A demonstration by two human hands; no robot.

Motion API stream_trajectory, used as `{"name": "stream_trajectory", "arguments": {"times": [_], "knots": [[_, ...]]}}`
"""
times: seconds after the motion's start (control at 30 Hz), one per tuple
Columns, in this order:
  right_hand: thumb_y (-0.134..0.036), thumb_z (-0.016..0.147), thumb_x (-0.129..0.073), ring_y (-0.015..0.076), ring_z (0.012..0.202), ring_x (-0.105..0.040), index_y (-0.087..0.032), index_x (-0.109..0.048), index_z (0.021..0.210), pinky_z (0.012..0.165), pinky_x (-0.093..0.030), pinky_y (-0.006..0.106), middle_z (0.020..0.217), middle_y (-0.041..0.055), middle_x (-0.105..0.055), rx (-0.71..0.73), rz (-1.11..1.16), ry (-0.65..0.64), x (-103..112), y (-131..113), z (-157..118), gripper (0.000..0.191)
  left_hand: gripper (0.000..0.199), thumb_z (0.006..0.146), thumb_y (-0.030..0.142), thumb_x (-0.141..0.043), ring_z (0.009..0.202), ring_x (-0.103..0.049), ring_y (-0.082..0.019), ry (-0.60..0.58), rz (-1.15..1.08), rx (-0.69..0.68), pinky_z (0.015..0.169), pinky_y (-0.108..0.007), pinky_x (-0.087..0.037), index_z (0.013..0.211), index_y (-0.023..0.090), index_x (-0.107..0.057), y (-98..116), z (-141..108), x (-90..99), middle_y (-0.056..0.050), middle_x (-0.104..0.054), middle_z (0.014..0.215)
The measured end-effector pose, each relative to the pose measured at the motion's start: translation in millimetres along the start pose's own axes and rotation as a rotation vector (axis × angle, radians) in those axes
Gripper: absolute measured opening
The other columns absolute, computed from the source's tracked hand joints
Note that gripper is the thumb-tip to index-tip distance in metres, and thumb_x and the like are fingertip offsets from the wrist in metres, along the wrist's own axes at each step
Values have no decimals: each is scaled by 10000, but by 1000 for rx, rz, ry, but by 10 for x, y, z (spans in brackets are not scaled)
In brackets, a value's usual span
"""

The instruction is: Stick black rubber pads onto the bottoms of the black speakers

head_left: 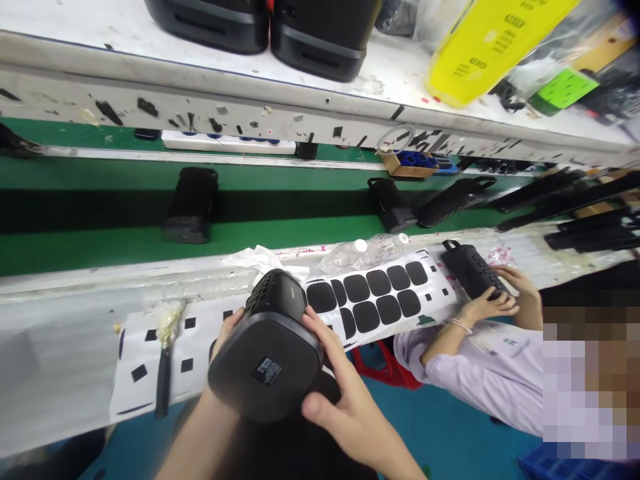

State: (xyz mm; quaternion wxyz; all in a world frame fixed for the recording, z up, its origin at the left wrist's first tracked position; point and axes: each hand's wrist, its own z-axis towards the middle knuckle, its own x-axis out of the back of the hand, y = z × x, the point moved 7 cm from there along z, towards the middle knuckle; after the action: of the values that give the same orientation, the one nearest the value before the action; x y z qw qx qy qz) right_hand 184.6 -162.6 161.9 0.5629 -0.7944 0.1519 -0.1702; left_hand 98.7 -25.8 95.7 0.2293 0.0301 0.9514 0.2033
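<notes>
A black speaker [265, 367] with a perforated side is tilted so that its flat, rounded-square base faces me. A small printed label [267, 371] sits at the middle of that base. Wrapped round the far left side is my left hand [227, 331], mostly hidden by the speaker. My right hand [340, 383] grips the right edge, its fingers along the side and its thumb at the lower corner of the base. Beneath, on the bench, lie sheets of black stickers [379, 283]. A black-handled brush [164, 373] with pale, matted bristles rests to the left.
At right, a co-worker's hands [493, 300] hold another black speaker [467, 267]. Clear plastic bottles [345, 255] and white cloth [255, 259] lie behind the stickers. More speakers [193, 203] stand on the green conveyor [280, 200]. A shelf [125, 73] runs above, holding a yellow container [490, 50].
</notes>
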Motion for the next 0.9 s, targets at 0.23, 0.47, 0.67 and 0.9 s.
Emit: {"name": "stream_trajectory", "arguments": {"times": [0.23, 0.47, 0.67, 0.9], "knots": [[-843, 855, -336, 252, 1471, -290, -373, -351, 1500, 1196, -257, 479, 1583, 20, -331, -211, 582, 78, 22, 483, 247, 798, 540, 892, 319, -569, 986, -708, -271, 115, 71, -8, 1032, -468, -503, 1419, 230, -488, -37, -99, -110, -89, -715, 1142], [-468, 621, -873, 284, 1280, -541, -272, -269, 1548, 1139, -337, 443, 1425, 73, -542, -269, 797, -182, -238, 702, 473, 1123, 918, 782, 501, -695, 1497, -232, -205, -4, 533, -402, 1251, -392, -134, 1538, 423, -180, 141, 255, 72, 111, -227, 1614], [-345, 625, -778, 270, 1268, -548, -274, -435, 1463, 1131, -357, 414, 1366, 28, -593, -172, 838, -61, -268, 760, 774, 908, 885, 805, 721, -540, 1526, -116, -204, -41, 640, -406, 1251, -378, -92, 1541, 338, -232, 270, 512, 123, 72, -176, 1635], [-515, 912, -595, 254, 1178, -587, -225, -502, 1368, 1006, -487, 483, 1297, 72, -609, -34, 466, -4, 70, 596, 1692, 548, 720, 747, 741, -573, 1295, -506, -415, 154, 872, -375, 1099, -562, -404, 1186, 171, -616, 397, 595, 634, -182, -591, 1327]]}}
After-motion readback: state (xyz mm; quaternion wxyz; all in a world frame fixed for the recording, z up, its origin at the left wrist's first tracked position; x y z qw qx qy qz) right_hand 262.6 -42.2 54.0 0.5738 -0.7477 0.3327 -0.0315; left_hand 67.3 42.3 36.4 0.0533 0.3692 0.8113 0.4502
